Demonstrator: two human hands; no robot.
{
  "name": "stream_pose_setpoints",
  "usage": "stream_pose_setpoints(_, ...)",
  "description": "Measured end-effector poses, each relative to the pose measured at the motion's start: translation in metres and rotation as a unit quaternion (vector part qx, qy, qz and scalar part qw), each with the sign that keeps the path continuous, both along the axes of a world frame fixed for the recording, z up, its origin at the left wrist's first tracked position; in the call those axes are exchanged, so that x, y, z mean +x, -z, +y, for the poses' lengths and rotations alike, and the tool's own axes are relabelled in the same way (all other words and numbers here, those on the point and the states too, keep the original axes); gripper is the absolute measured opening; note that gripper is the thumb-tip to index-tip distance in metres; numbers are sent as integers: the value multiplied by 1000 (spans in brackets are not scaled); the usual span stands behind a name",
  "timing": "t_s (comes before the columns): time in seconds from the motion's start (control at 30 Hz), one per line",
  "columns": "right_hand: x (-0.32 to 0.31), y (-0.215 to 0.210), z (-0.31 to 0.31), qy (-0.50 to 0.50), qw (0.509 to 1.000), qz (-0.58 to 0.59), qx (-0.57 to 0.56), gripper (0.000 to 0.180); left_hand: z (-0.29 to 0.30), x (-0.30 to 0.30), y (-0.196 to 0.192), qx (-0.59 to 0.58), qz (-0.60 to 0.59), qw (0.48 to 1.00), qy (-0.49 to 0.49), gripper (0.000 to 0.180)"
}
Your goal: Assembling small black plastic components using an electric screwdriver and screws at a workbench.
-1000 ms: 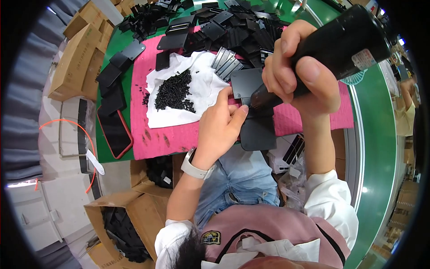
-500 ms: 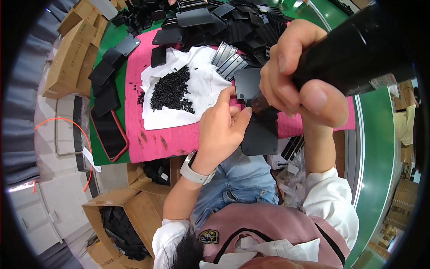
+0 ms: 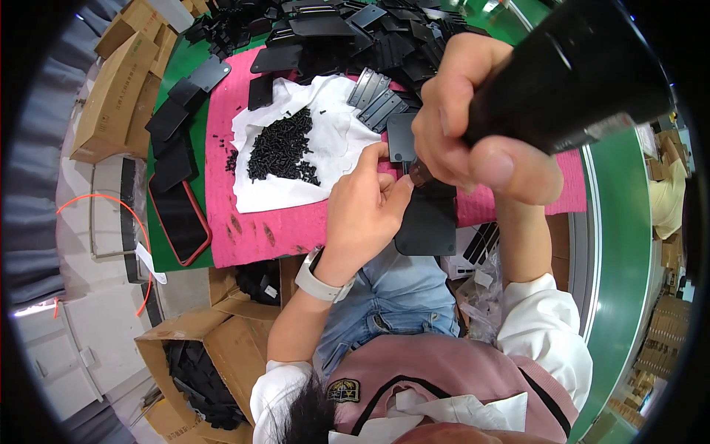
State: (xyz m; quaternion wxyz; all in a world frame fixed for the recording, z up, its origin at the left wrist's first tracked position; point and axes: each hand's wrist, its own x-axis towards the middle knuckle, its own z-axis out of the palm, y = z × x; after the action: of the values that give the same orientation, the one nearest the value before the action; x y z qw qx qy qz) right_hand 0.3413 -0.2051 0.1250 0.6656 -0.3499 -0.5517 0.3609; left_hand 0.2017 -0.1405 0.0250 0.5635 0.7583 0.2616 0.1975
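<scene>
Fastening step: you are pinning the black plate (image 3: 425, 222) on the pink mat's (image 3: 288, 229) near edge with left hand (image 3: 362, 211) fingers pinched, right hand (image 3: 473, 140) fisted around the black driver (image 3: 569, 74); be keeping its tip upright.

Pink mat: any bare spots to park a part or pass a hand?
Bare strip of pink mat below the white cloth, between the phone and left hand. A smaller patch right of the right hand. Crowded: black plates across the top, screws on the cloth.
</scene>
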Motion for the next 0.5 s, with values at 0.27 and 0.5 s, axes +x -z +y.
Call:
stream_pose_setpoints(0.27, 1, 0, -3, -13, 1000, -11, 11, 46, -1, -1, -2, 22, 17, 999, -18, 32)
stream_pose_setpoints(0.5, 63, 23, -39, 267, 944, 39, -191, 36, -10, -17, -7, -142, -116, 983, -13, 50)
